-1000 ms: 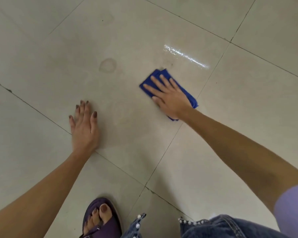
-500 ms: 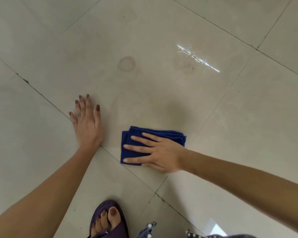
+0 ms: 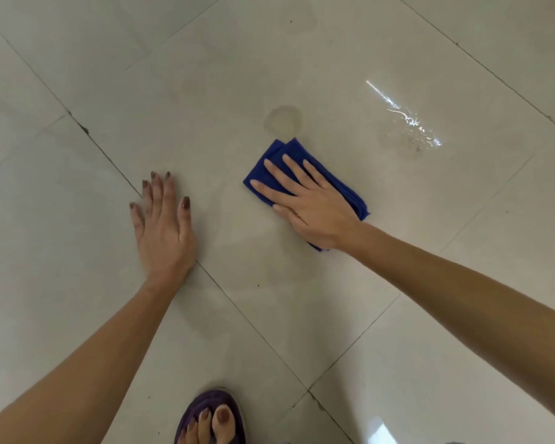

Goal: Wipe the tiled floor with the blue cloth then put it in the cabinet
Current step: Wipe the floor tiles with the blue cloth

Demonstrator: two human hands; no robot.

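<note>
A folded blue cloth (image 3: pixel 345 191) lies flat on the pale tiled floor (image 3: pixel 398 331). My right hand (image 3: pixel 311 203) presses down on it with fingers spread, covering most of it. My left hand (image 3: pixel 162 224) rests flat on the floor to the left of the cloth, palm down, fingers apart, holding nothing. A round ring-shaped stain (image 3: pixel 283 120) sits on the tile just beyond the cloth's far corner. The cabinet is out of view.
A wet patch with a bright glare (image 3: pixel 406 118) lies to the right beyond the cloth. Dark grout lines cross the floor diagonally. My foot in a purple sandal (image 3: pixel 212 418) stands at the bottom edge.
My right hand has slid the cloth away from me and to the right, up toward the ring stain. My left hand has stayed flat on the floor.
</note>
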